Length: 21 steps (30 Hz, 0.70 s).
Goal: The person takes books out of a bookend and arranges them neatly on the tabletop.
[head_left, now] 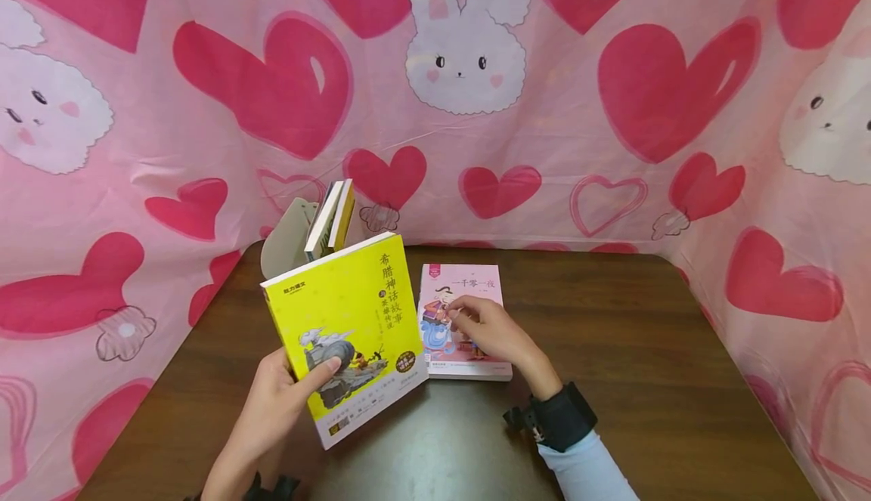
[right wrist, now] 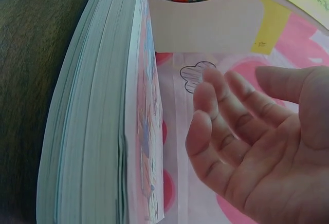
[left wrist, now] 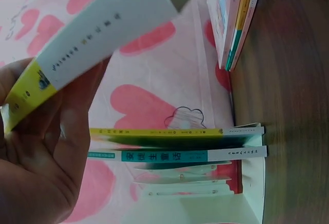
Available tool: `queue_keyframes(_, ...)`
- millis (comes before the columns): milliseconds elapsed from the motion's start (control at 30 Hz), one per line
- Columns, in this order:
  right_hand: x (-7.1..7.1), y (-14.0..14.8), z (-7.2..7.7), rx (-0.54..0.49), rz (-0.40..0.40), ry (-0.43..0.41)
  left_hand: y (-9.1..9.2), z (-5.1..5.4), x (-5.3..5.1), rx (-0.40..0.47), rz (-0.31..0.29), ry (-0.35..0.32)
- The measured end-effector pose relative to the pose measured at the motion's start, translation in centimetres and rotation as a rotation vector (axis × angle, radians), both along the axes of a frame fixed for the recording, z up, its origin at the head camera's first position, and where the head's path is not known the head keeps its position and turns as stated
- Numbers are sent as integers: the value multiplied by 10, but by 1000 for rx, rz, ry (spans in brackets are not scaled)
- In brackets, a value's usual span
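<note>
My left hand point(head_left: 272, 403) grips a yellow paperback book point(head_left: 361, 282) by its lower left side, thumb across the front cover. The book is tilted and raised above the table. In the left wrist view its white-and-yellow spine point(left wrist: 103, 29) shows above the left hand point(left wrist: 46, 147). My right hand point(head_left: 500, 331) hovers over a pink book point(head_left: 469, 278) lying face up, its fingers loosely bent and holding nothing. From the right wrist, that hand point(right wrist: 252, 136) appears apart from the cover. The pink book tops a stack of books point(right wrist: 87, 131) lying flat.
Behind the yellow book stands a pale book rack point(head_left: 282, 240) at the table's back left. It holds an upright yellow book point(left wrist: 154, 131) and a teal-spined book point(left wrist: 164, 155). A heart-and-rabbit curtain point(head_left: 469, 146) encloses the brown wooden table point(head_left: 612, 350).
</note>
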State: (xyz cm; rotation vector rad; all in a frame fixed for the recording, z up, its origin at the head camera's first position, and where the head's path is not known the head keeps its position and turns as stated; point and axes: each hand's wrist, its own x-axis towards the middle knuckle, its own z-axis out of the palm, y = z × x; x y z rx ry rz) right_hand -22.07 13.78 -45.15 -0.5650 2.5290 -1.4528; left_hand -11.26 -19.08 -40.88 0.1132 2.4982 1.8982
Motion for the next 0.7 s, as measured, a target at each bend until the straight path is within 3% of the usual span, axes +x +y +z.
queue_keyframes(100, 1, -1, 1, -7, 53, -9, 0, -1, -1, 9, -37, -11)
queue_keyframes(300, 4, -3, -1, -48, 154, -51, 1, -3, -5, 57, -121, 32)
queue_keyframes(433, 7, -3, 0, -87, 195, -62, 0, -6, -9, 91, -140, 25)
queue_keyframes(700, 8, -1, 8, -190, 285, -102, -3, -13, -19, 128, -212, 75)
